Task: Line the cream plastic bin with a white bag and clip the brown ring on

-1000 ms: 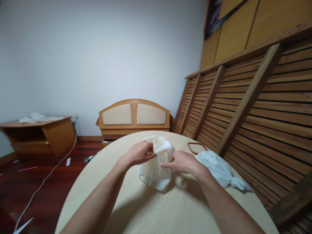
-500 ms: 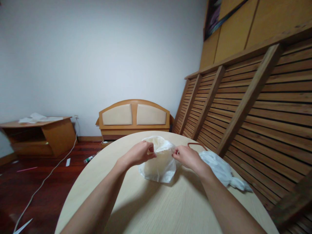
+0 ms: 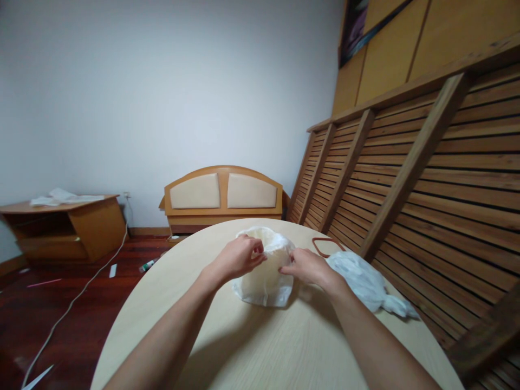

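A white plastic bag [image 3: 266, 281] stands upright on the round table [image 3: 244, 346], its mouth open at the top. A pale yellowish shape shows through its front; I cannot tell whether that is a container within. My left hand [image 3: 238, 257] has its fingers curled at the left side of the bag's rim, gripping the plastic. At the right side of the rim my right hand [image 3: 306, 265] has its thumb against the bag's front and its fingers at the edge. The fingertips are partly hidden.
To the right on the table lie a knotted white plastic bag [image 3: 361, 279] and a reddish-brown square frame [image 3: 320, 247]. A wooden slatted panel [image 3: 398, 184] leans beyond the table's right edge. A headboard [image 3: 223, 192] stands behind, a low cabinet [image 3: 97, 225] at left.
My left hand has shifted slightly right along the rim. My right hand's thumb has moved left and down over the bag's front, its fingers less tightly closed.
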Tool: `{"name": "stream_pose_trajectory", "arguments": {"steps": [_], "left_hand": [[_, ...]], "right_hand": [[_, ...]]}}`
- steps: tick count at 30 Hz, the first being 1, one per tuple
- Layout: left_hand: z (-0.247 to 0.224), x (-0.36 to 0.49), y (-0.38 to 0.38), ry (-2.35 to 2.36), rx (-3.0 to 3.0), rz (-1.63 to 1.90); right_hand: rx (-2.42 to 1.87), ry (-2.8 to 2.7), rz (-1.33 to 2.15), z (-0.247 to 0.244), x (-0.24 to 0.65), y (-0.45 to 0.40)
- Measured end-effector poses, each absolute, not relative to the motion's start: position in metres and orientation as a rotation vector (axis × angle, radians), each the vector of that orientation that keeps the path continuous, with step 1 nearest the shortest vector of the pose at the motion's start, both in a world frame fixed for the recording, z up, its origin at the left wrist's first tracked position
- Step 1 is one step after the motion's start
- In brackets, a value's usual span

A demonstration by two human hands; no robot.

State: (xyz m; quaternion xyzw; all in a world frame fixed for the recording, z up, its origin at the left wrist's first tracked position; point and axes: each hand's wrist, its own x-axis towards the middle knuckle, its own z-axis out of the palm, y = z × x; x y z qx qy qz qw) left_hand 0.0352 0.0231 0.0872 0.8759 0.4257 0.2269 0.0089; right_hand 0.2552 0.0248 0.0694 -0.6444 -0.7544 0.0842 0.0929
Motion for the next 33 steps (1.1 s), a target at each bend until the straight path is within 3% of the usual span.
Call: {"name": "stream_pose_trajectory", "arguments": {"steps": [15, 21, 27, 33], "left_hand": [[0.086, 0.039, 0.020, 1.267, 2.744, 0.721], [0.086, 0.041, 0.021, 1.244, 2.766, 0.743], [0.087, 0.039, 0.022, 1.227, 2.742, 0.755], [0.091, 0.035, 0.020, 1.075, 2.779, 0.656]], "right_hand": [[-1.986, -2.158, 0.067, 0.054, 0.273, 0.041], [-1.893, -2.131, 0.064, 0.070, 0.276, 0.036], [-1.543, -2.157, 0.188, 0.086, 0.273, 0.026], [-1.522, -2.160, 0.309, 0.099, 0.282, 0.022]]}}
